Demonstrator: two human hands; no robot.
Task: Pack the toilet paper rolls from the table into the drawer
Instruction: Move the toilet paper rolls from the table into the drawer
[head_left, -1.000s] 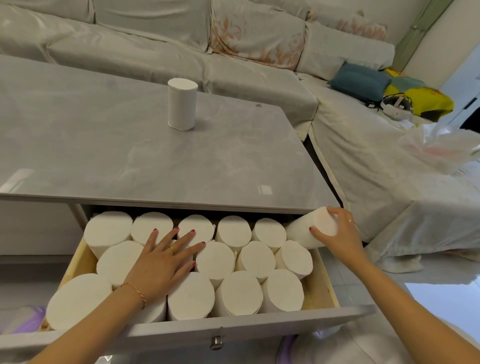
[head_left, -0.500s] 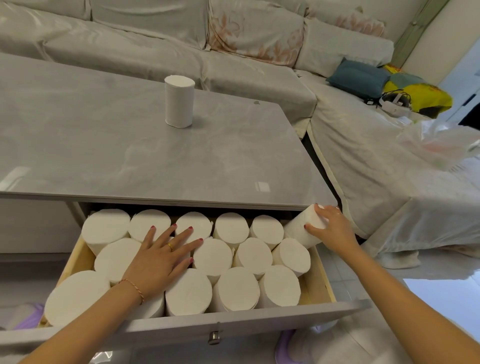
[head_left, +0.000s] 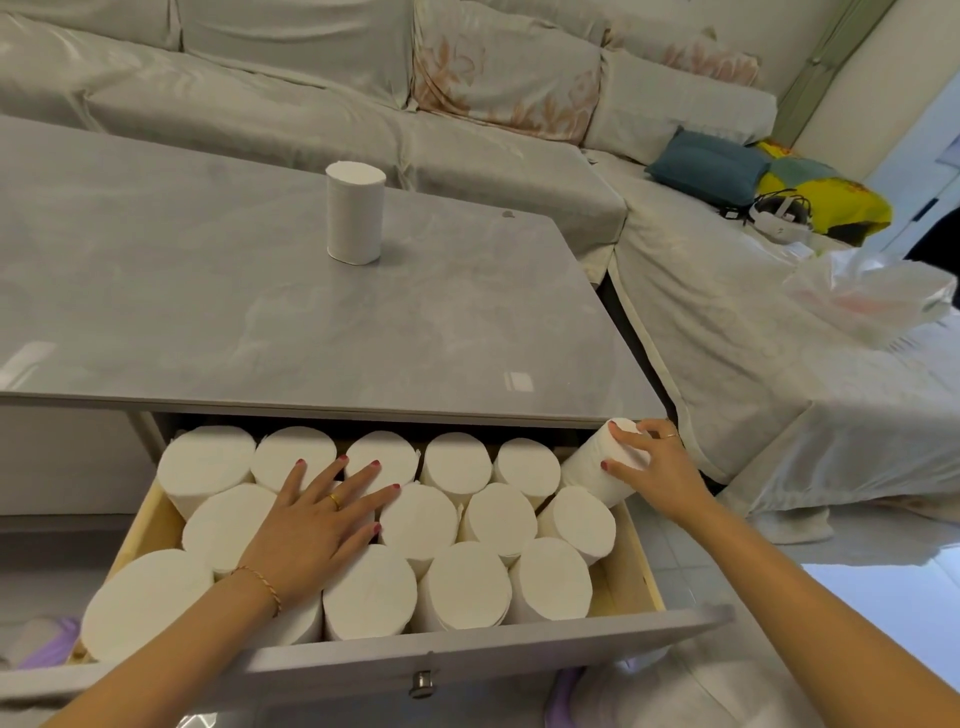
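While the drawer (head_left: 636, 566) stands open under the table (head_left: 208, 322), packed with upright rolls, one tilted roll (head_left: 597, 470) leans at its back right corner, long axis slanting up toward the table edge. The right hand (head_left: 657, 470) clasps its upper end; the left hand (head_left: 311, 525) lies flat, fingers spread, on the packed rolls (head_left: 415, 519). One last roll (head_left: 355, 213) stands on the table, nearer the left hand.

A home living room: a covered corner sofa (head_left: 311, 119) with cushions (head_left: 706, 161) runs from 10 to 3 o'clock behind a grey coffee table (head_left: 208, 322), on a tiled floor (head_left: 779, 623) at 4 o'clock.
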